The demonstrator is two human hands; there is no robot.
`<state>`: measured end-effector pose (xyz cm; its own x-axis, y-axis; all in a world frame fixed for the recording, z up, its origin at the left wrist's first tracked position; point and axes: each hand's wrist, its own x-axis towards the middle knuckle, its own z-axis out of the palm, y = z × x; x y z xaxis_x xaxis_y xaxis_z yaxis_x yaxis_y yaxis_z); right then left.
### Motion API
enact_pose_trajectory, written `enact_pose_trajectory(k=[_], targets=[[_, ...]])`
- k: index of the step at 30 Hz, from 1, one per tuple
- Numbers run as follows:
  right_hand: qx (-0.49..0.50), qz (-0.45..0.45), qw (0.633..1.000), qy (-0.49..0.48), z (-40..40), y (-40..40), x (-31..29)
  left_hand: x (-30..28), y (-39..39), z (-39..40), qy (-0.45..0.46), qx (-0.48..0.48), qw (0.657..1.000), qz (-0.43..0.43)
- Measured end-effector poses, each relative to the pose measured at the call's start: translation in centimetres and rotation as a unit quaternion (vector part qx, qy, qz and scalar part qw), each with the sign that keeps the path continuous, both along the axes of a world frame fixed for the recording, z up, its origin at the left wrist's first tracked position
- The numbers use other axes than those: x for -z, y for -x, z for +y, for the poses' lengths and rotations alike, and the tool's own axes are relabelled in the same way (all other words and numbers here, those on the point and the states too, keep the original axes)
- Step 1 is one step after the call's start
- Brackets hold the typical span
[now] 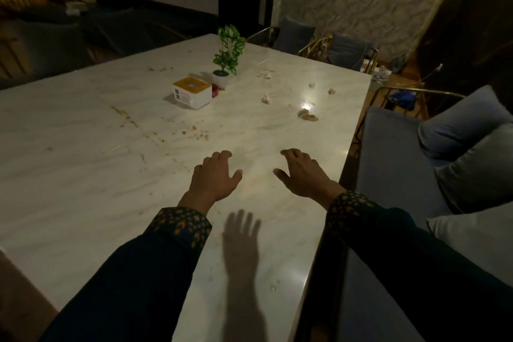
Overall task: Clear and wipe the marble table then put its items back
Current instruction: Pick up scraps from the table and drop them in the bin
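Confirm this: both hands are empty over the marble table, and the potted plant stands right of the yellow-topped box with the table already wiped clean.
Not wiped: the head view shows crumbs and smears on the marble table. The rest holds: left hand and right hand empty, potted plant right of the yellow-topped box.

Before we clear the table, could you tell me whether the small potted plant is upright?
Upright: the potted plant stands straight on the marble table.

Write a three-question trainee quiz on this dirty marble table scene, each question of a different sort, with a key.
1. True or false: the left hand holds a cloth.
2. What stands right behind the white box with the yellow lid?
A. a potted plant
B. a kettle
C. a lamp
3. Fill in: crumpled paper scraps lie on the marble table, so it is not yet ____.

Key: 1 false, both it and the right hand are empty; 2 A, the potted plant; 3 cleared.
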<state>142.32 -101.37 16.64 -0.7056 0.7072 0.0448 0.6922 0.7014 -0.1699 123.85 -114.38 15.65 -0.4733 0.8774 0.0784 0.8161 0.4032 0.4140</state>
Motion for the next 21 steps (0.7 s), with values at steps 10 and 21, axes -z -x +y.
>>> enact_pose_trajectory(k=[10,21], targets=[[-0.050,-0.017,0.999,-0.008,2.0,2.8,0.6,0.7,2.1,0.7,-0.002,-0.031,0.999,-0.015],[-0.048,-0.067,0.997,0.005,9.6,2.3,4.9,4.5,1.4,6.4,0.013,-0.056,0.996,-0.075]])
